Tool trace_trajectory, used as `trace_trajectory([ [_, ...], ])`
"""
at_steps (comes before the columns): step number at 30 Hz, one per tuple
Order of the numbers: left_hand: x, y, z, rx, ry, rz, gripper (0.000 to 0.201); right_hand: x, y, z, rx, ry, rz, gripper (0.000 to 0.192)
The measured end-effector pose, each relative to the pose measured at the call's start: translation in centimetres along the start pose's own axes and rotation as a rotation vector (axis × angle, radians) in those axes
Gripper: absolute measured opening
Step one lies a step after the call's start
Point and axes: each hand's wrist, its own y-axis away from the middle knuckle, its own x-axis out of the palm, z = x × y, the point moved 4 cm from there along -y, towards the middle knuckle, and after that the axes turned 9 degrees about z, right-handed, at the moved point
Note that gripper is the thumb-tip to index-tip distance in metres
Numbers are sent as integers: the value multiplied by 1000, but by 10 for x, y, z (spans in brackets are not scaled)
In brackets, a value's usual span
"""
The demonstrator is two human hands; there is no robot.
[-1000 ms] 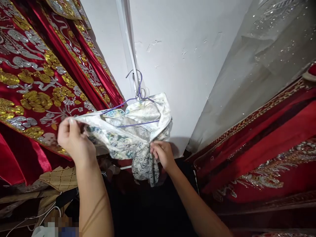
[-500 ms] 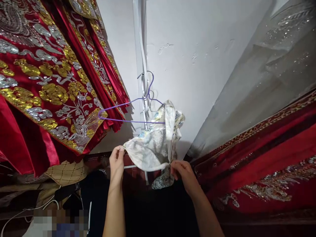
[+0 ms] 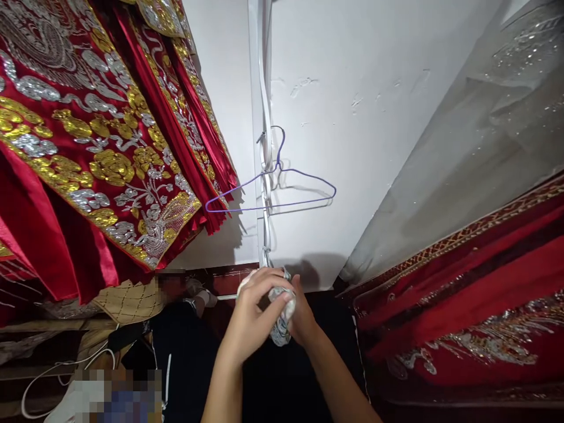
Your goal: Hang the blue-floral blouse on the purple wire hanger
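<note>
head view: the left hand (image 3: 253,311) and right hand (image 3: 304,317) were pressed together, fingers curled tight around a bunched patterned cloth (image 3: 279,332) just below a bare purple wire hanger (image 3: 271,191) on the white wall (image 3: 352,147). red embroidered garments (image 3: 101,153) hung at the left.

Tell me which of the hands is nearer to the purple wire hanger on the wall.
Left, narrowly. The left hand sits almost directly below the purple hanger, while the right hand is slightly lower and further right. Both clutch the bunched patterned cloth, well beneath the hanger.
</note>
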Motion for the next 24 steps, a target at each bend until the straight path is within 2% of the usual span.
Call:
trace_trajectory([
  [2,-18,8,3,3,20,-129,33,16,-5,2,54,-13,104,78],
  [4,-37,19,10,-25,60,-193,52,27,-6,7,148,110,244,55],
  [5,-44,24,15,-60,65,-167,54,30,-6,12,187,194,320,42],
  [7,-50,35,27,-169,42,-23,42,33,-8,26,206,381,407,21],
  [8,-51,41,33,-232,26,57,36,31,-11,35,174,482,398,14],
  [10,-53,53,45,-348,-29,151,38,23,-23,60,25,680,282,7],
  [13,-62,69,59,-482,-162,81,42,2,-53,95,-181,825,45,4],
  [15,-70,78,63,-544,-237,0,42,-17,-78,111,-284,853,-89,19],
  [17,-73,85,63,-564,-278,-28,43,-35,-103,119,-404,933,-172,32],
  [19,-70,89,59,-542,-287,8,45,-51,-122,117,-417,1041,-159,36],
  [21,-66,92,55,-536,-323,79,48,-66,-129,111,-324,1124,-110,33],
  [24,-71,90,53,-588,-467,155,46,-81,-114,112,-224,1214,-18,34],
])
